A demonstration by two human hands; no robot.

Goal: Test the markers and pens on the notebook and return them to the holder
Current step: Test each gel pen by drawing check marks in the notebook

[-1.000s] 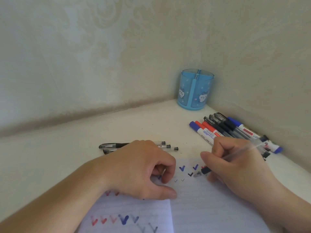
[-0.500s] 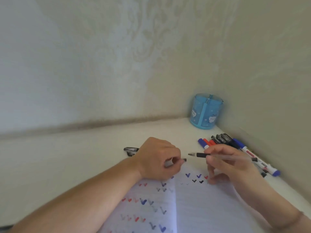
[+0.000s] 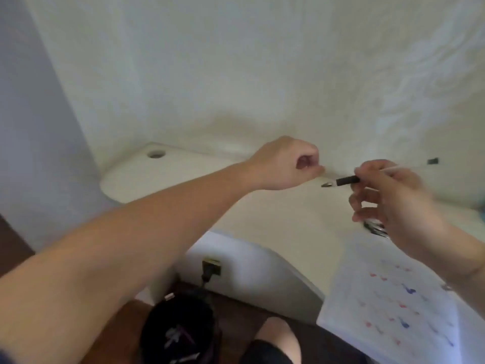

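My right hand (image 3: 388, 198) holds a clear pen (image 3: 346, 180) with a black grip level above the desk, its bare tip pointing left. My left hand (image 3: 288, 165) hovers just left of that tip. Its fingers are curled and thumb and forefinger pinch what seems to be the pen's clear cap, which barely shows. The open notebook (image 3: 388, 306), covered in red and blue tick marks, lies at the lower right. A few pens (image 3: 375, 227) on the desk peek out from under my right hand. The blue holder is out of view.
The white desk (image 3: 183, 179) has a round cable hole (image 3: 156, 153) at its far left corner. Below its front edge are a plugged-in socket (image 3: 211, 267), a black bag (image 3: 178, 332) on the wooden floor and my knee (image 3: 278, 337).
The view has swung left, so the holder and markers are out of sight. Both hands have lifted off the notebook. The pen has turned level, its tip facing my left hand.
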